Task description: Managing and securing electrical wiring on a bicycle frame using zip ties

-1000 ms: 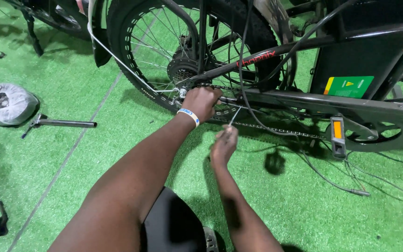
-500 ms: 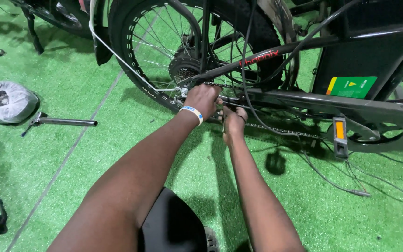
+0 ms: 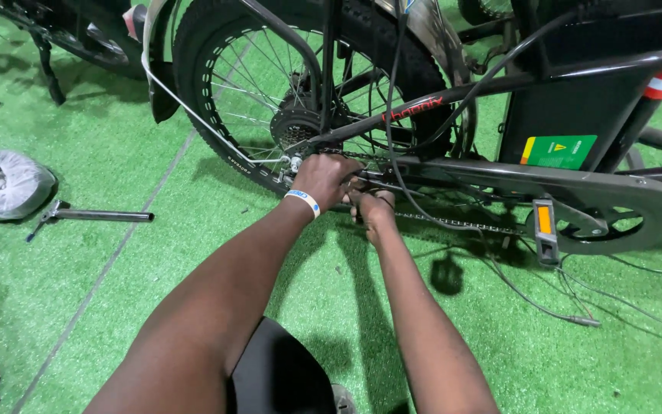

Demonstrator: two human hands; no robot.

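Both hands, left hand (image 3: 325, 178) and right hand (image 3: 373, 207), close their grip on the bike chain (image 3: 453, 224).

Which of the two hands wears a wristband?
The left hand, the one gripping the bicycle frame near the rear hub. A white and blue wristband circles its wrist; the right hand beside it has a bare wrist.

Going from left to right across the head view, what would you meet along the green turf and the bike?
White bag of parts → long-handled tool → rear wheel hub → left hand → right hand → pedal with orange reflector → chain guard
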